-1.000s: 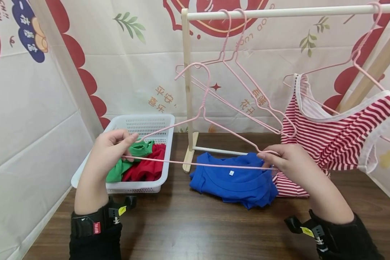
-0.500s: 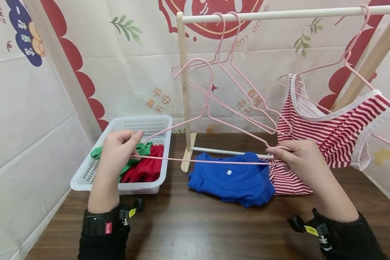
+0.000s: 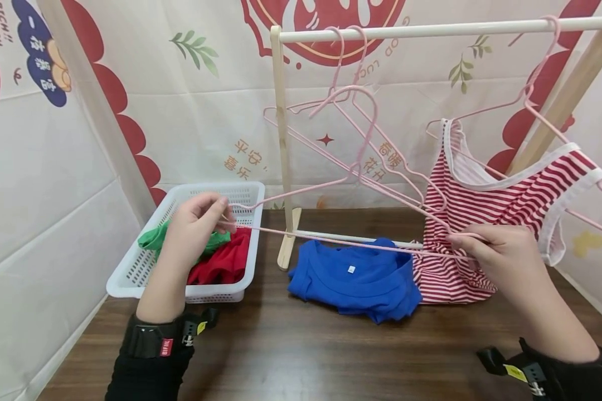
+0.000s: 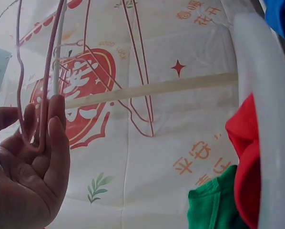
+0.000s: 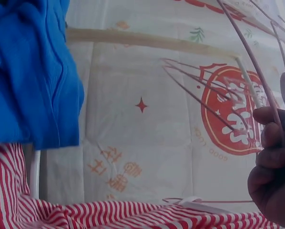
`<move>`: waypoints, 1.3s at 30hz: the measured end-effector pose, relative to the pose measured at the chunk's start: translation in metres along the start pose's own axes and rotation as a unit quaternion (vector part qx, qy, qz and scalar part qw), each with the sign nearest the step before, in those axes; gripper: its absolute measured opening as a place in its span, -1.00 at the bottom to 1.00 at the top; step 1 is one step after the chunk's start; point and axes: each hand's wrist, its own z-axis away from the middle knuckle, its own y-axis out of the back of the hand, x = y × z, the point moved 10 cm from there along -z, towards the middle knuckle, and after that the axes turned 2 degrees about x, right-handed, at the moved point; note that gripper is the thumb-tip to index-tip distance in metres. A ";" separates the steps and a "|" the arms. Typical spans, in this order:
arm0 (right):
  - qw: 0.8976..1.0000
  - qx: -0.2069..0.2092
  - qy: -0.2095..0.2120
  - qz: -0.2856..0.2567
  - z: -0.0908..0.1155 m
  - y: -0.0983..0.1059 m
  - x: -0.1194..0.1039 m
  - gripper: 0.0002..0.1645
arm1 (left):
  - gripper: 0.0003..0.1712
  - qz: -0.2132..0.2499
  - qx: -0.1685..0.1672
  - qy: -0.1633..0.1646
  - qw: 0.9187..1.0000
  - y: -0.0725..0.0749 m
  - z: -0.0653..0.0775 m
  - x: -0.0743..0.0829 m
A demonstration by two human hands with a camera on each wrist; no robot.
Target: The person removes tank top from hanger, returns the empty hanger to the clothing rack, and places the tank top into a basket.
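Observation:
A pink wire clothes hanger (image 3: 363,146) is held up by its two ends, hook upward and tilted. My left hand (image 3: 195,223) pinches the left end, in front of the white basket. At the other end, my right hand (image 3: 501,256) grips the corner between thumb and fingers, in front of the striped top. The left wrist view shows the hanger's rounded end lying across the fingers of the left hand (image 4: 35,167). Below the hanger, a folded blue T-shirt (image 3: 353,287) lies on the table. A red-and-white striped tank top (image 3: 501,203) hangs from a pink hanger on the rack.
A rack with a white top rail (image 3: 451,29) and wooden posts stands behind. Two pink hangers without clothes hang at its left. The white plastic basket (image 3: 252,253) at left contains a green garment (image 3: 153,238) and a red garment (image 3: 227,262). A printed cloth backs everything.
The held hanger has shifted right with both hands, and its hook now overlaps the hanging hangers. Its left end has risen. The camera view has shifted slightly; the clothes stay in place.

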 end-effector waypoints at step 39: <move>0.919 0.277 -0.260 -0.103 0.050 0.071 0.097 -0.75 | -0.76 -0.100 -0.112 0.002 0.989 -0.057 0.009 -0.014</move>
